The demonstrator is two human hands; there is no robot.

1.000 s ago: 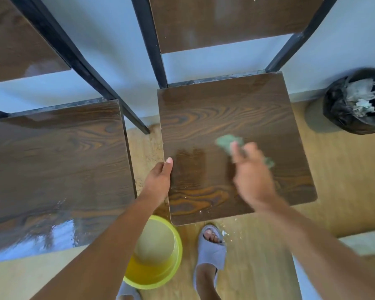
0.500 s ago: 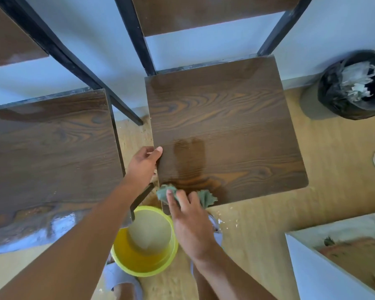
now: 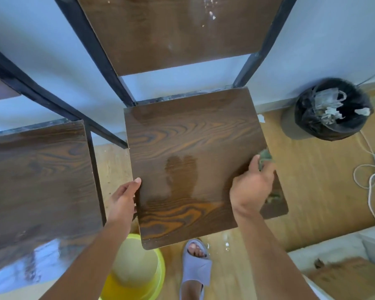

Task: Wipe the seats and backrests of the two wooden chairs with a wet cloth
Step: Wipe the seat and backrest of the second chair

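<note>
1. Right-hand chair seat: a dark wood-grain panel on a black metal frame, taken here as the landmark. A darker wet patch lies near its middle, toward my side.
2. My left hand grips the seat's left edge, thumb on top and fingers curled below the panel.
3. My right hand lies on the seat near its right edge, closed over a green cloth. The cloth shows beyond my fingertips and again below the hand, pressed to the wood.
4. Backrest of the same chair: it rises behind the seat, with pale specks near its top.
5. Second chair seat: just left of the landmark seat, with a narrow gap between them; its near corner shines wet.
6. Yellow bucket: on the floor under the landmark seat's near-left corner.
7. My foot in a grey slipper: on the floor just in front of the seat's near edge.
8. Black-lined bin holding crumpled white waste: on the floor right of the seat, against the wall.
9. White cord: looped on the floor, well right of the seat.
</note>
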